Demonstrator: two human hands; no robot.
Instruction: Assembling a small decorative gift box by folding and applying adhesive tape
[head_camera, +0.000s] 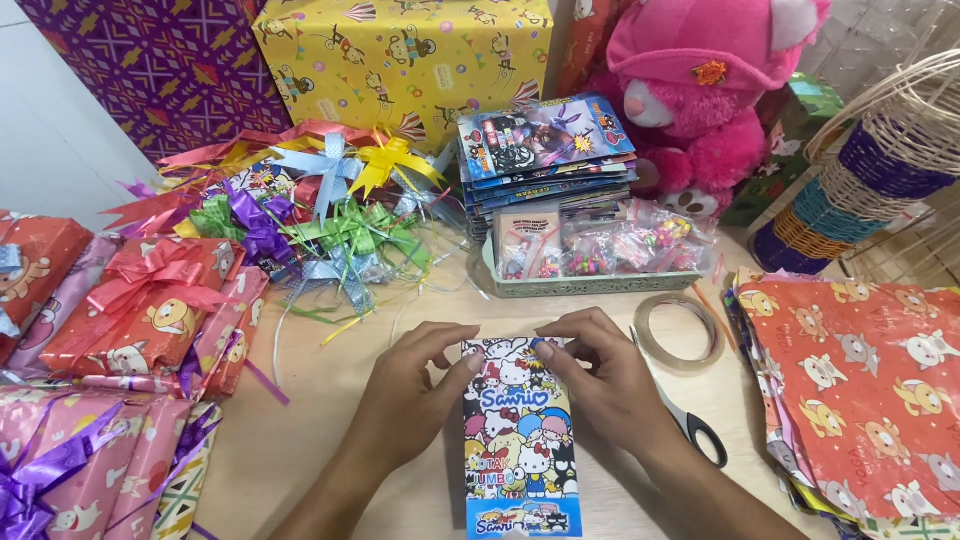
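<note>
A tall flat box (520, 440) printed with cartoon characters lies on the wooden table in front of me. My left hand (415, 395) rests on its upper left edge, fingers pressing the top. On the upper right corner my right hand (600, 375) pinches the top edge between thumb and fingers. Both hands touch the box's far end.
Scissors (690, 425) and a tape roll (680, 332) lie right of the box. Red wrapping sheets (870, 390) are stacked at right, wrapped gifts (130, 310) at left. Ribbon bows (320, 210), a tray of small packets (600, 260), stacked booklets (545, 145), a pink plush (700, 90) and woven baskets (870, 160) stand behind.
</note>
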